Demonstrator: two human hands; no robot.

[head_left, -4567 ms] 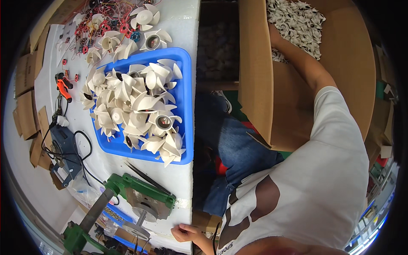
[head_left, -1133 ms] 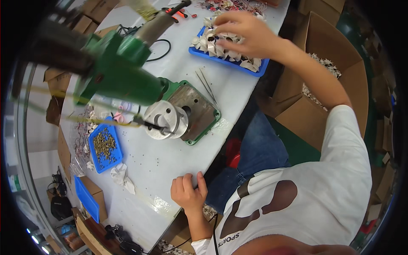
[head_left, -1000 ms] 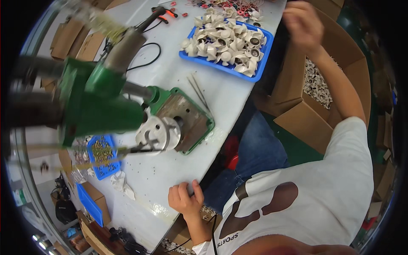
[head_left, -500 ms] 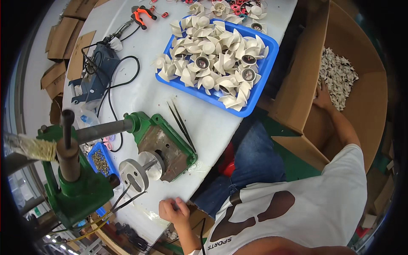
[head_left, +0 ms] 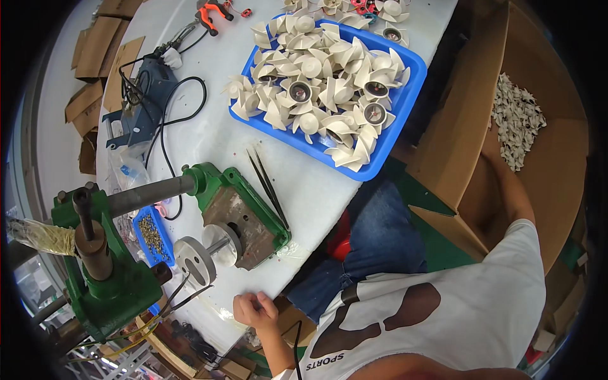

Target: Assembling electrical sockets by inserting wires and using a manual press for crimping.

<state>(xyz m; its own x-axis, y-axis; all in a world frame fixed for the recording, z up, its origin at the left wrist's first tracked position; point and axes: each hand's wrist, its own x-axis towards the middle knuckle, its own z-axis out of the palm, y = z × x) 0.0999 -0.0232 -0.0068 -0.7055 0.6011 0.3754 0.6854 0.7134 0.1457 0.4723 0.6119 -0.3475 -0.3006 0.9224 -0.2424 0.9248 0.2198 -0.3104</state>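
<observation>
My left hand (head_left: 255, 310) is closed at the near edge of the white table, fingers curled in; a dark spot shows between fingers and thumb, and I cannot make out what it is. It is nearest a green bench press, whose base (head_left: 244, 221) carries a round metal fixture (head_left: 221, 244). My right hand (head_left: 493, 149) reaches into a large cardboard box (head_left: 453, 126) beside a heap of small off-white bladed parts (head_left: 516, 120); the box wall hides its fingers. A blue tray (head_left: 396, 136) on the table is piled with white fan impellers (head_left: 310, 66), some showing dark round hubs.
Black tweezers (head_left: 269, 190) lie beside the press base. The press head (head_left: 114, 285) stands at the left. Farther off are orange-handled pliers (head_left: 212, 16), a blue-grey device (head_left: 149, 104) with a looping black cable, and a small blue tray (head_left: 163, 253) of tiny metal parts.
My right hand has drawn toward the near box wall, so its fingers have gone out of sight. My left hand keeps its curled pose. The view has shifted slightly.
</observation>
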